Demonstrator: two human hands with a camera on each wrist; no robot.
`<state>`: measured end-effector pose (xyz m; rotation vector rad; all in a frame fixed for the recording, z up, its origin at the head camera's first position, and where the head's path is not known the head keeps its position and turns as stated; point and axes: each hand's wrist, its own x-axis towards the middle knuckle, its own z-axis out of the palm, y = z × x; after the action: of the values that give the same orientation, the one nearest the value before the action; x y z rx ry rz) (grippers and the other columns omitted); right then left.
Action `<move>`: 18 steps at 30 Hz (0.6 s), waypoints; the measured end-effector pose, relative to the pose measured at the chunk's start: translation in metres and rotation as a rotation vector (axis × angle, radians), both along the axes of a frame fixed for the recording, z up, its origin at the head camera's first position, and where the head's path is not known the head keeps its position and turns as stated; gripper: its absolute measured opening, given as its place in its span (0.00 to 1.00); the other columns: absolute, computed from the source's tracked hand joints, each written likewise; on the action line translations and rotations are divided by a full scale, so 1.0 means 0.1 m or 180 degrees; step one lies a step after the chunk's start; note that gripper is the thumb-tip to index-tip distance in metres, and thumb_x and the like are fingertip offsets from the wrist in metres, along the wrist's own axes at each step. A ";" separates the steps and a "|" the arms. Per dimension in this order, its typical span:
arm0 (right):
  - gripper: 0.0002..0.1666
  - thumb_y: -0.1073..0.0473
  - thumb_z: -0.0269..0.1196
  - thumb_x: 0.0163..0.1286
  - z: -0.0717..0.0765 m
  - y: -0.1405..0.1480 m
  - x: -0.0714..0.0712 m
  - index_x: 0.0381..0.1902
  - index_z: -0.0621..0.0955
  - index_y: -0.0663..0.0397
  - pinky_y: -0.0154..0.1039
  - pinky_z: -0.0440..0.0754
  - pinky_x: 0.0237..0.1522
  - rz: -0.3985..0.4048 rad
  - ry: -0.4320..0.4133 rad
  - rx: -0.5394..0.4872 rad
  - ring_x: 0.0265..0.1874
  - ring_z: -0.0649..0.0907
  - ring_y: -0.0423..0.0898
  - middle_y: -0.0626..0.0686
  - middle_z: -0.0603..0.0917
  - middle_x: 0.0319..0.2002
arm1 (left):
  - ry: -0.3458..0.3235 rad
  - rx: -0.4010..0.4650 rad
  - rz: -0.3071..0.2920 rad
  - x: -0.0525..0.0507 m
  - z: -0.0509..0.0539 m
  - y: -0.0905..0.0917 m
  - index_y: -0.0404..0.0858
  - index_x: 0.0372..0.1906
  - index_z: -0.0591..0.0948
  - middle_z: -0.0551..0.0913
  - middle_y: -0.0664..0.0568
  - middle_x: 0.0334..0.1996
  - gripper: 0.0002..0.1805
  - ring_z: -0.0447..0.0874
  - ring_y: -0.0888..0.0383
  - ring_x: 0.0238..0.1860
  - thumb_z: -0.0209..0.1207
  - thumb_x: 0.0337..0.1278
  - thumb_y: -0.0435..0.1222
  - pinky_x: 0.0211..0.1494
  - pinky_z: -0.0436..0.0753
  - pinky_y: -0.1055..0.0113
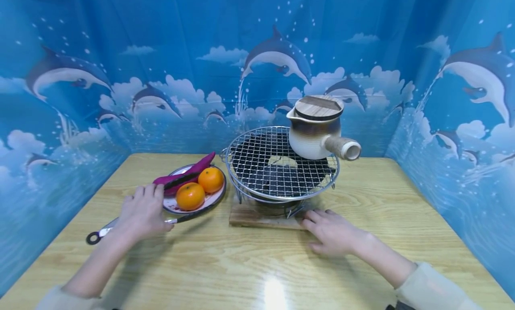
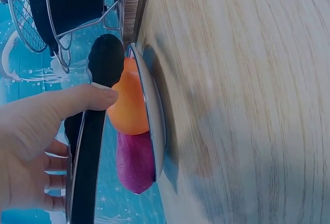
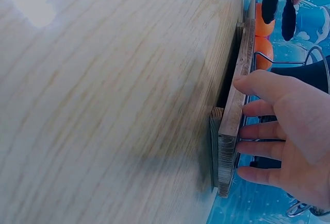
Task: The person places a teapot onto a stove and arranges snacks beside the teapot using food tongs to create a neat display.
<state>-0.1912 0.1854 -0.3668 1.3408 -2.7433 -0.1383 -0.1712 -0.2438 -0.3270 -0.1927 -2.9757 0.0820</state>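
My left hand (image 1: 142, 211) holds a pair of black-tipped tongs (image 2: 88, 157), the thumb on one arm and the fingers around the other side. The tongs' tips spread apart above and beside a plate (image 1: 220, 199). On that plate lie two oranges (image 1: 190, 196) and purple sweet potatoes (image 1: 203, 164). My right hand (image 1: 331, 232) rests at the right front edge of a wooden board (image 1: 261, 218), its fingers loosely extended along it. A round stove with a wire grill rack (image 1: 261, 167) stands on the board. Whether the right fingers press the board I cannot tell.
A white and brown side-handled teapot (image 1: 311, 138) with a wooden lid sits on the rack's right back part, its handle jutting right. The wooden table (image 1: 225, 265) is enclosed by a blue dolphin-printed curtain (image 1: 181, 55) at the back and sides.
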 end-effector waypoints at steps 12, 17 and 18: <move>0.30 0.46 0.65 0.54 -0.01 0.02 -0.01 0.51 0.76 0.55 0.52 0.77 0.44 0.0067 0.0097 -0.0016 0.45 0.77 0.52 0.53 0.75 0.45 | 0.0130 -0.0032 0.0018 0.03 0.02 -0.04 0.17 0.54 0.65 0.69 0.25 0.47 0.52 0.66 0.31 0.46 0.72 0.24 0.49 0.48 0.67 0.37; 0.30 0.47 0.65 0.54 -0.02 0.03 -0.01 0.52 0.76 0.55 0.51 0.77 0.43 0.0082 0.0114 -0.0022 0.44 0.77 0.51 0.53 0.76 0.44 | 0.0126 -0.0013 0.0029 0.03 0.01 -0.05 0.18 0.54 0.66 0.70 0.26 0.45 0.52 0.67 0.30 0.45 0.72 0.24 0.49 0.47 0.68 0.38; 0.29 0.47 0.65 0.54 -0.03 0.03 -0.02 0.52 0.76 0.55 0.51 0.77 0.43 0.0082 0.0116 -0.0024 0.44 0.77 0.51 0.52 0.75 0.44 | 0.0120 -0.0012 0.0035 0.03 0.01 -0.05 0.18 0.54 0.66 0.70 0.26 0.44 0.52 0.67 0.30 0.45 0.72 0.24 0.50 0.47 0.68 0.38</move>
<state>-0.1928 0.1881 -0.3695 1.3575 -2.6929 -0.1490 -0.1679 -0.2485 -0.3260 -0.1732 -2.9396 0.0917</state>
